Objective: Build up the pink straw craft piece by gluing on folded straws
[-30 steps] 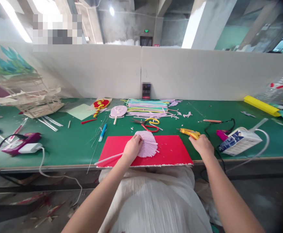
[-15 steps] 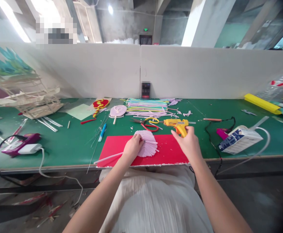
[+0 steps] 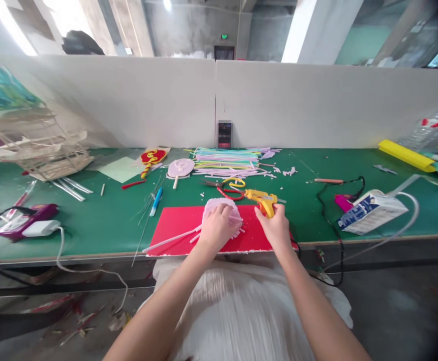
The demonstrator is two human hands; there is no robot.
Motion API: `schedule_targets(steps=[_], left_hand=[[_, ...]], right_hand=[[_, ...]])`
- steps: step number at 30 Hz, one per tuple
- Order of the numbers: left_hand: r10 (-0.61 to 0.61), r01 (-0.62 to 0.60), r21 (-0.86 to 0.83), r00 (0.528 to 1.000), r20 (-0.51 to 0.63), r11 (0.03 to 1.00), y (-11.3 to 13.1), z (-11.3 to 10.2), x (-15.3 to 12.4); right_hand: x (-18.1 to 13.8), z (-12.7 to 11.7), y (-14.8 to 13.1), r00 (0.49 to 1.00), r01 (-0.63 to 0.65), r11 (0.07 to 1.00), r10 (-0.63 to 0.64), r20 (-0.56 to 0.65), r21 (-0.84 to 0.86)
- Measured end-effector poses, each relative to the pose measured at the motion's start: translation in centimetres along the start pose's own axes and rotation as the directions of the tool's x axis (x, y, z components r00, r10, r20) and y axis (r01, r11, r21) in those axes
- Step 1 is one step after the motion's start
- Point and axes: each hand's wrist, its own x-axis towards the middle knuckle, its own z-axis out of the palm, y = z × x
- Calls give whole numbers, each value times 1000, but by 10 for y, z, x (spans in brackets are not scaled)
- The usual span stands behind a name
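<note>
A rounded lilac piece made of fuzzy pipe cleaners (image 3: pixel 210 204) lies on a red board (image 3: pixel 175 218) at the table's front edge. My left hand (image 3: pixel 219 226) covers its middle, fingers bent and pressing onto it; the fingertips are partly hidden. Loose lilac strips (image 3: pixel 173 240) stick out to the left from under that hand. In my right hand (image 3: pixel 275 223) is a yellow hot glue gun (image 3: pixel 266 200), its nozzle pointing left toward the lilac piece. Just behind the gun lie scissors (image 3: pixel 232 189) with red and yellow handles, opened out.
Lilac, yellow and blue pipe cleaners (image 3: pixel 226 163) are piled at the back. Left of them lie a finished-looking lilac fan (image 3: pixel 180 169), a red-and-yellow one (image 3: pixel 153 158) and a blue pen (image 3: pixel 156 201). A carton (image 3: pixel 371 213) and a black cable (image 3: pixel 341 240) are at right.
My right hand has brought the glue gun left and nearer the lilac piece. My left hand has shifted right, further over the piece, and more strips now show to its left.
</note>
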Motion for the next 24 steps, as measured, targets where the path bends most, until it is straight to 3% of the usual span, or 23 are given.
schedule_targets(steps=[6,11,14,18,21,24], left_hand=[[-19,19,-28,1000,15,999,5,4,10],[-56,55,-155,998,-1,986,-13,-2,15],[-94,88,-267,996,-9,960,-30,-4,18],[-117,108,-413,993,2,904,-49,0,22],[-135,122,-485,991,9,866,-56,5,23],[-161,145,-527,987,16,837,-59,9,23]], right_hand=[[1,0,-1,999,-42,998,41,21,44],[1,-6,1,997,-32,995,24,76,100],[0,-16,7,991,41,991,-56,118,127],[-3,-27,14,972,197,979,-201,119,41],[-6,-25,14,940,321,947,-316,127,-17],[-8,-17,10,919,365,930,-354,175,-37]])
